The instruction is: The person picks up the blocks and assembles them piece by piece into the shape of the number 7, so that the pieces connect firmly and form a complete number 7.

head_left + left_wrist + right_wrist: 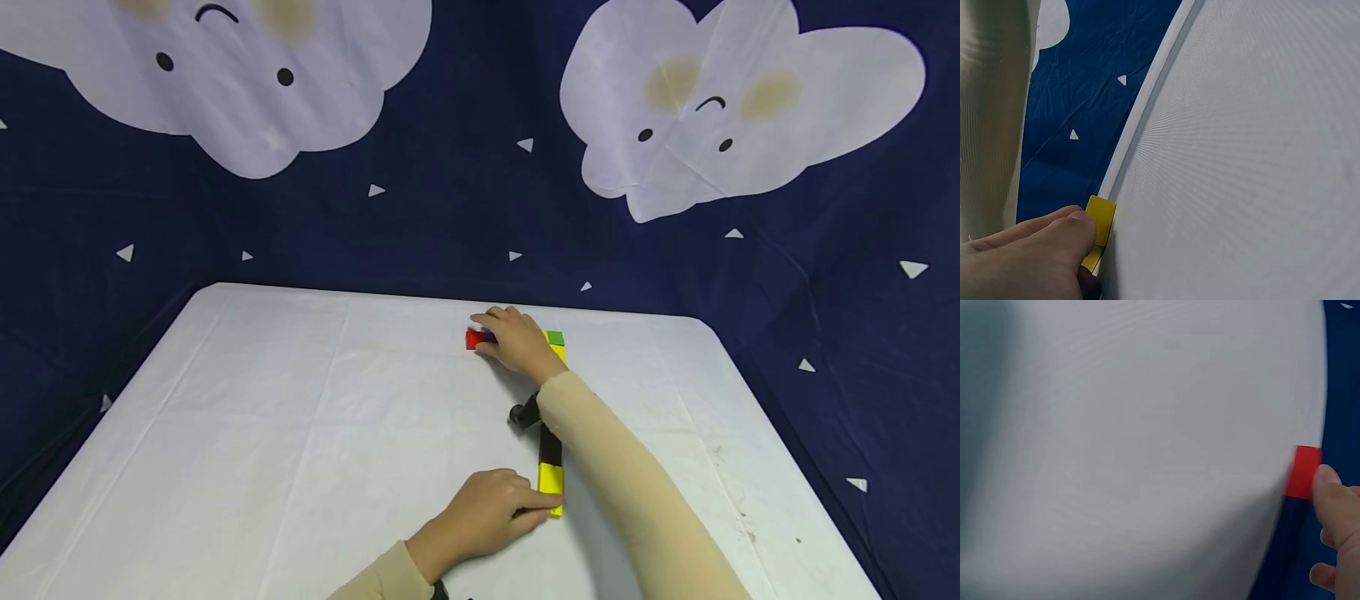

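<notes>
A line of blocks runs away from me along the table, with a yellow block (551,477) near its close end, a black stretch (551,447) behind it and a green block (555,337) at the far end. My left hand (491,512) pinches the nearest yellow piece (1101,219) between thumb and forefinger. Toward the table's far edge, my right hand (517,340) holds a red block (1302,472) between thumb and fingers. Dark blue shows right beside the red block. My right forearm hides the middle of the line.
The table wears a white cloth (225,433), with small specks at the right. Behind it hangs a navy curtain (465,225) printed with white clouds and triangles. A black wrist mount (525,412) sticks out from my right cuff, close over the cloth.
</notes>
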Demonstrator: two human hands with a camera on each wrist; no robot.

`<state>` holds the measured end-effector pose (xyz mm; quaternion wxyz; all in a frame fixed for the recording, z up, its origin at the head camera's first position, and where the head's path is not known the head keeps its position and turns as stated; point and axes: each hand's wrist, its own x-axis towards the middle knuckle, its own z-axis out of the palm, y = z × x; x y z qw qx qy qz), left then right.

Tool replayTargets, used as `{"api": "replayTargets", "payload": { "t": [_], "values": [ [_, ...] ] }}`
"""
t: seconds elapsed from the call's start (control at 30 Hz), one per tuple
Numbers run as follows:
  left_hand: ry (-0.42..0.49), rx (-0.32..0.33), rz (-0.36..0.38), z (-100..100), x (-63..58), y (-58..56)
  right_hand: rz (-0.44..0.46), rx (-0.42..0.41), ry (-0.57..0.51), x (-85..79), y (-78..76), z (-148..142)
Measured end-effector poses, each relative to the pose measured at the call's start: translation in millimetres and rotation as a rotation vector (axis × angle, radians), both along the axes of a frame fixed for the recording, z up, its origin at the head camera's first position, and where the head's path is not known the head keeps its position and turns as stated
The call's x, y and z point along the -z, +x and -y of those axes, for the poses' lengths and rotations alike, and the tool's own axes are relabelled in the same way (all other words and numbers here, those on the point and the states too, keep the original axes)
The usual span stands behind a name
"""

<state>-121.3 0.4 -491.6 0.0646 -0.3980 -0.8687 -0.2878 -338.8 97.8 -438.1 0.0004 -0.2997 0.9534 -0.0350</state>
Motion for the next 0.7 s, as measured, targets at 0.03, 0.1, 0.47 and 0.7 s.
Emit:
{"api": "replayTargets", "payload": {
  "t": [0.03, 0.1, 0.47, 0.7],
  "values": [
    [0.002, 0.0, -0.002, 0, 0.6, -0.1, -0.001, 0.004, -0.028, -2.0, 0.6, -2],
    [0.009, 0.003, -0.011, -1, 1.5, -0.5, -0.001, 0.018, -0.081, -4.9, 2.2, -6],
    [-0.018, 0.013, -0.017, 7, -5.1, 0.7, 0.039, 0.123, -0.252, -1.1, 26.1, -33],
    [-0.073, -0.041, 0.085, 31, -29.7, -2.4, 0.014, 0.177, -0.353, -9.9, 53.8, -46]
  ]
}}
